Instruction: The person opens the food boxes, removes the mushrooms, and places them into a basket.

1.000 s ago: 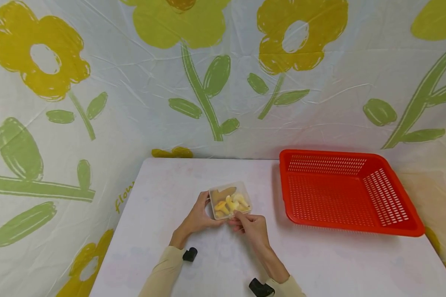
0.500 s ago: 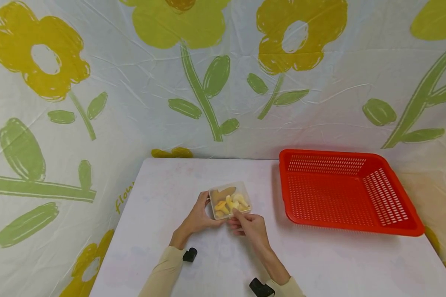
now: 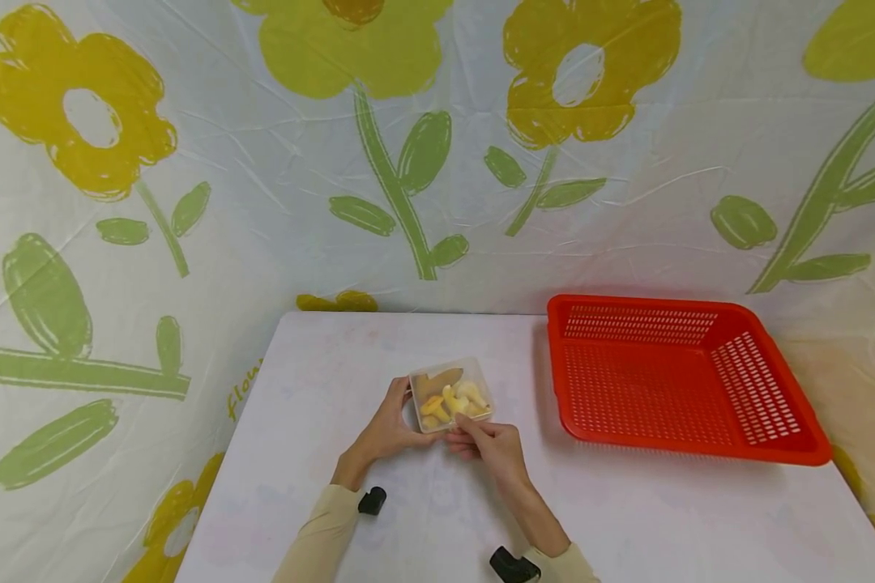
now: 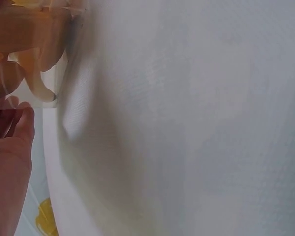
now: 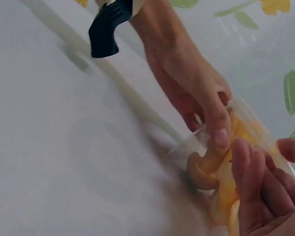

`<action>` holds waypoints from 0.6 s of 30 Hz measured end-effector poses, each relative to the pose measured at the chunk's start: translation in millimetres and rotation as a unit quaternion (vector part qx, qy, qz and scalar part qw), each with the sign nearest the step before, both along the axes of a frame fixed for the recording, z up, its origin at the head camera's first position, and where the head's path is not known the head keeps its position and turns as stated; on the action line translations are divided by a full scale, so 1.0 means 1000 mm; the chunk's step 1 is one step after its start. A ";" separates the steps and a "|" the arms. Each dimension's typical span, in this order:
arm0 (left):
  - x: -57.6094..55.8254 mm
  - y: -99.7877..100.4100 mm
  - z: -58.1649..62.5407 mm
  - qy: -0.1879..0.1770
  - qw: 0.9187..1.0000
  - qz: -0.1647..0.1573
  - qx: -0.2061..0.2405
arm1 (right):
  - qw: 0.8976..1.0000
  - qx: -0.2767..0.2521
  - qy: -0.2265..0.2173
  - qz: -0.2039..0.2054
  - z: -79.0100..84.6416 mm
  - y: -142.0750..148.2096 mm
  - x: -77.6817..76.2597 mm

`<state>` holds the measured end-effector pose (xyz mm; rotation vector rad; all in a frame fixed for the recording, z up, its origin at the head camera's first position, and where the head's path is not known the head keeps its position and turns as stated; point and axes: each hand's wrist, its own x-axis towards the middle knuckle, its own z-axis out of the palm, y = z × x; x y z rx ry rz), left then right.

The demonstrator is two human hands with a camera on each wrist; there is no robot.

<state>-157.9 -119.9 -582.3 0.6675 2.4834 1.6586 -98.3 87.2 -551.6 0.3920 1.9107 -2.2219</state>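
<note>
A clear plastic box is held up over the white table, tilted toward the head camera. Yellow, orange and brown pieces show through its walls; in the left wrist view a pale curved piece tapers to a dark tip. My left hand grips the box by its left side and near corner. At the near edge, my right hand pinches the rim between thumb and fingers. The right wrist view shows the left thumb lying against the box wall, close to the right fingers.
A red perforated basket stands on the table's right half, a short way right of the hands. Behind the white table hangs a flower-print cloth, which also covers the left side. Each wrist carries a small black device.
</note>
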 end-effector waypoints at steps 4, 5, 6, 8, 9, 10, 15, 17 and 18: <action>-0.004 -0.003 -0.006 -0.009 1.000 -0.008 0.002 | 1.000 -0.012 0.018 -0.017 -0.004 0.000 -0.001; -0.004 -0.003 -0.006 -0.008 1.000 -0.008 0.002 | 0.999 -0.013 0.022 -0.021 -0.004 -0.001 -0.001; -0.004 -0.003 -0.006 -0.008 1.000 -0.009 0.002 | 0.999 -0.014 0.024 -0.024 -0.004 -0.001 -0.001; -0.004 -0.004 -0.006 -0.007 1.000 -0.007 0.002 | 0.999 -0.010 0.025 -0.028 -0.003 -0.002 -0.001; -0.004 -0.004 -0.005 -0.006 1.000 -0.007 0.000 | 0.999 -0.008 0.025 -0.029 -0.002 -0.002 -0.001; -0.004 -0.004 -0.005 -0.006 1.000 -0.007 -0.001 | 0.999 -0.005 0.024 -0.030 -0.001 -0.003 -0.001; -0.003 -0.004 -0.003 -0.002 1.000 -0.010 -0.012 | 0.999 0.002 0.016 -0.035 0.004 -0.004 0.001; -0.003 -0.005 -0.003 -0.002 1.000 -0.008 -0.018 | 0.999 0.005 0.015 -0.033 0.005 -0.005 0.001; -0.003 -0.005 -0.003 -0.003 1.000 -0.007 -0.019 | 0.999 0.010 0.015 -0.031 0.006 -0.005 0.001</action>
